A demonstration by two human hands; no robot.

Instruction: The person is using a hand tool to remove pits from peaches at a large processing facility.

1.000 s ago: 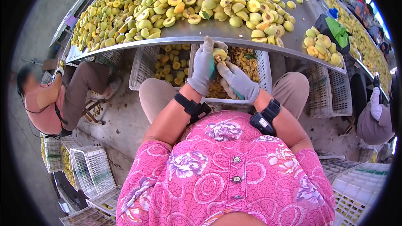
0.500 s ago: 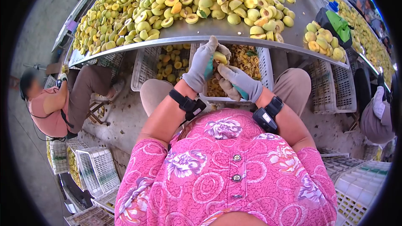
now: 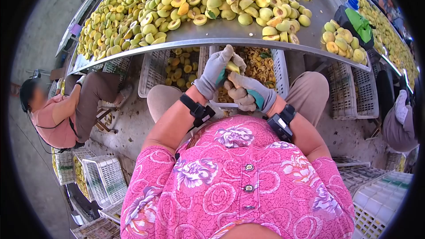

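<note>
My left hand [image 3: 215, 71], in a grey glove, grips a yellow fruit half [image 3: 232, 67] just below the edge of the metal table [image 3: 221, 33]. My right hand [image 3: 247, 92], also gloved, is closed around a small tool with a teal handle [image 3: 255, 98] and presses against the fruit from the right. Both hands hover over a white crate [image 3: 280, 73] holding pits and scraps between my knees. A big heap of yellow-green fruit halves [image 3: 177, 4] covers the table above.
A second crate with cut fruit [image 3: 179, 67] sits left of the scrap crate. A small fruit pile [image 3: 343, 44] and a green-black bag [image 3: 356, 22] lie at right. One seated person [image 3: 53, 115] is at left, another [image 3: 396, 124] at right. Stacked crates [image 3: 99, 179] stand on the floor.
My hands have drawn slightly closer to my body and the right hand's fingers have curled tighter against the fruit. The person at left has shifted an arm.
</note>
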